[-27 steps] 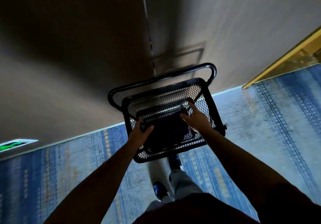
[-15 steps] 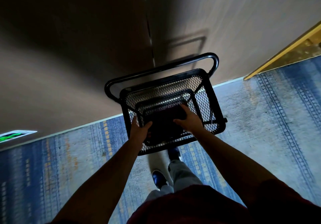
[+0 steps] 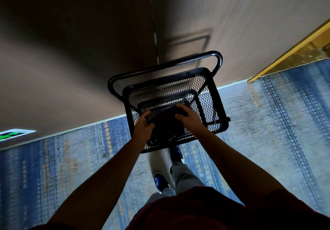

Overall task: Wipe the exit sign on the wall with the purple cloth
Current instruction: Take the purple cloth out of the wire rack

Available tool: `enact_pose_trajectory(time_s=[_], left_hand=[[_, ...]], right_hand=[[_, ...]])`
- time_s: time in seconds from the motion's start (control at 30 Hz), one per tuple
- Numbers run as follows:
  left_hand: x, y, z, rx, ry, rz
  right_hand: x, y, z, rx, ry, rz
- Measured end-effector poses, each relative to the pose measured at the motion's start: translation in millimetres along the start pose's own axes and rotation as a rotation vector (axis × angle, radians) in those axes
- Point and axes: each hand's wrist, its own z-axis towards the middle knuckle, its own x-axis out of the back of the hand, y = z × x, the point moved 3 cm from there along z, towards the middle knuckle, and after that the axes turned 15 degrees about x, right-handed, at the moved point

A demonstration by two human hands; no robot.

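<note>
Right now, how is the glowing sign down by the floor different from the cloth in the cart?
The exit sign glows green and white; the purple cloth is dark and hard to see. The exit sign is fixed low on the wall, far left, with nobody touching it; the purple cloth lies in the black mesh cart, under the left hand and right hand. The sign looks flat, the cloth soft and bunched.

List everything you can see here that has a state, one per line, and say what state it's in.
Purple cloth: lying in the cart's top basket, gripped at both sides.
Left hand: closed on the cloth's left edge.
Right hand: closed on the cloth's right side.
Mesh cart: upright on the carpet, close to the wall.
Exit sign: lit green, low on the wall at far left, untouched.
</note>
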Motion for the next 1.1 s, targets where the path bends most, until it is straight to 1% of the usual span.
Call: enact_pose_trajectory(time_s=[0.1,0.23,0.37,0.43,0.53,0.63,0.77,0.83,0.93,1.0,1.1], left_hand=[[16,15,-23,-0.055,-0.008,-0.137],[49,24,-58,-0.144,0.005,-0.274],[73,29,-94,-0.155,-0.120,-0.583],[80,34,-114,-0.200,-0.161,-0.664],[91,44,-147,-0.323,-0.200,-0.672],[107,54,-180,-0.422,-0.195,-0.659],[129,56,-211,-0.540,-0.230,-0.766],[143,53,-221,-0.578,-0.163,-0.809],[164,50,-232,-0.645,-0.070,-0.787],[174,49,-242,-0.716,-0.038,-0.740],[183,46,-259,-0.848,0.090,-0.611]], right_hand=[[4,-33,-5,0.105,0.016,0.010],[11,-95,-19,0.300,0.043,0.110],[3,-169,-40,0.459,0.021,0.225],[-6,-201,-53,0.533,0.006,0.253],[-21,-238,-71,0.628,-0.031,0.301],[-34,-263,-85,0.708,-0.047,0.361],[-47,-280,-100,0.778,-0.053,0.418],[-52,-283,-109,0.797,-0.044,0.427],[-56,-286,-123,0.798,-0.009,0.443],[-57,-287,-131,0.807,0.019,0.426],[-58,-286,-143,0.819,0.016,0.385]])
